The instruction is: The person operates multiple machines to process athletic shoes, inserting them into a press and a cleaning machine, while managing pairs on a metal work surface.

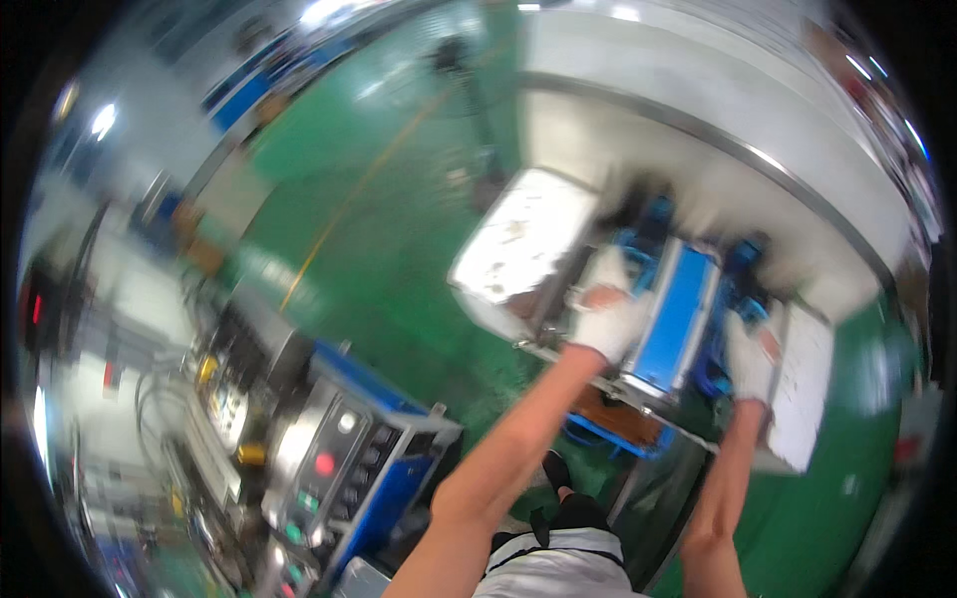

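a green floor (399,249) and a steel tabletop (518,234) are noted, blurred. a blue box (673,319) is gripped at its sides by the gloved left hand (608,314) and right hand (750,354); its contents cannot be told.

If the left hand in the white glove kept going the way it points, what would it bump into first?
Probably the blue clamp-like part just beyond the left hand, beside the blue panel. The picture is blurred, so depth is uncertain; the hand may already touch it.
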The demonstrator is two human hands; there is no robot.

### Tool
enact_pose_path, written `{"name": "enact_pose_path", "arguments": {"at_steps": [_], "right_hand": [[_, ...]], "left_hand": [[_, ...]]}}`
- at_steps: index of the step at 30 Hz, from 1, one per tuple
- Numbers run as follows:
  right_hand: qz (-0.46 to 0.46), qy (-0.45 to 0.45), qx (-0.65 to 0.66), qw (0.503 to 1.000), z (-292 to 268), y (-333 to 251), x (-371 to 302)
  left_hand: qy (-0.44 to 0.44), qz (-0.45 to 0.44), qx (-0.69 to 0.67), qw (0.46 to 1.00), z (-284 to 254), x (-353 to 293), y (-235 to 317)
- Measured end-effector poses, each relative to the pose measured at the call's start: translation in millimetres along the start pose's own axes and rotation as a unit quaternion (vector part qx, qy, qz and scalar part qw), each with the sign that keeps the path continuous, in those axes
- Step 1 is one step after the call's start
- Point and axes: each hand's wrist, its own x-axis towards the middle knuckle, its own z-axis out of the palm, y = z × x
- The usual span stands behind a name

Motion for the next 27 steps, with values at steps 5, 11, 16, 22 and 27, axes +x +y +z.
{"name": "enact_pose_path", "arguments": {"at_steps": [5,11,16,22,27], "right_hand": [[-0.301,0.088,0.276,0.909,22,-70,-108],[-0.214,-0.620,0.227,0.720,236,-68,-263],[-0.335,-0.684,0.031,0.647,282,-98,-367],[-0.537,-0.578,-0.108,0.604,362,-98,-440],[-0.820,-0.351,-0.252,0.376,407,-83,-369]], "left_hand": [[0.076,0.060,-0.007,0.995,-20,-184,-83],[0.078,-0.520,0.051,0.849,-132,-529,-216],[0.565,-0.676,0.103,0.461,-90,-864,-249],[0.539,-0.811,-0.072,0.215,-1,-1075,-237],[0.616,-0.765,-0.005,0.187,-107,-1175,-268]]}}
